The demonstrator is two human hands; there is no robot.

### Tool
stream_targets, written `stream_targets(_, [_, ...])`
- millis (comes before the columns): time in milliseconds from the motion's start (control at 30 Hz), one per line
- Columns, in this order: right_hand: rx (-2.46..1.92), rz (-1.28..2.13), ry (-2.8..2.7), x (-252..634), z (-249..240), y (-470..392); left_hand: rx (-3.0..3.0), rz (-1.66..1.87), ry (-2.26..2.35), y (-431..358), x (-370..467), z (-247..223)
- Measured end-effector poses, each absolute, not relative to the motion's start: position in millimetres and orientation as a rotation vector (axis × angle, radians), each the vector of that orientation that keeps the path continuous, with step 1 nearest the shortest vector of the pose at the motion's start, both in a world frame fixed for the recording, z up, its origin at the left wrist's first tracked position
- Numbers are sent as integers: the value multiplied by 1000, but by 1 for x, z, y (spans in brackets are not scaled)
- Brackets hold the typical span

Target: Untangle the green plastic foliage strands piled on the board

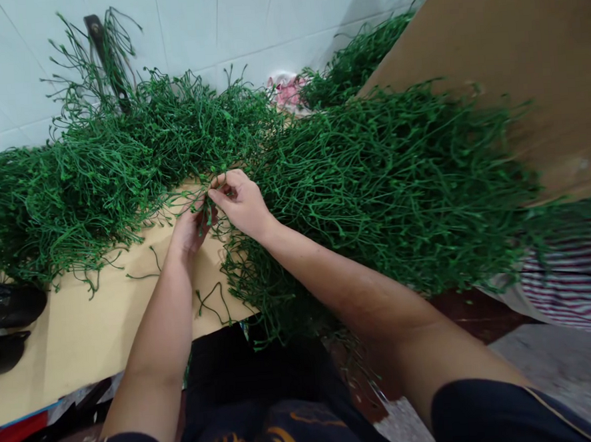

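Observation:
Thin green stems with small bud-like tips, plastic-looking, lie in a big tangled pile at the left and a second big pile at the right. Between the piles, my left hand is closed around a few green stems, palm turned inward. My right hand meets it from the right, thumb and forefinger pinched on the stems at the left hand's fingertips. A few loose stems lie on the cardboard below my hands.
Tan cardboard covers the table. A black bottle and a dark mug stand at the left edge. A large cardboard sheet leans at the right, near striped cloth. White tiles rise behind.

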State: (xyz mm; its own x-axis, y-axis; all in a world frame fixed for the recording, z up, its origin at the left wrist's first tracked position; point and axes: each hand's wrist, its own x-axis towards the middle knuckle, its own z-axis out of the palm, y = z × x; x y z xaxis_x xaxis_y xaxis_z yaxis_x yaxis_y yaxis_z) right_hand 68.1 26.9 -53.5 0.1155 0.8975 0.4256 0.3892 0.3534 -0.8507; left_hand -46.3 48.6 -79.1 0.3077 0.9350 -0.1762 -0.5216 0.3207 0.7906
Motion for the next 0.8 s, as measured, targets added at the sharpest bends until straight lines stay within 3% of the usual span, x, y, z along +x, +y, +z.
stream_targets(533, [-1007, 366, -1933, 72, -70, -2, 564, 1128, 981, 52, -37, -86])
stream_targets(800, [-625, 306, -2202, 56, -22, -49, 557, 1230, 926, 63, -55, -88])
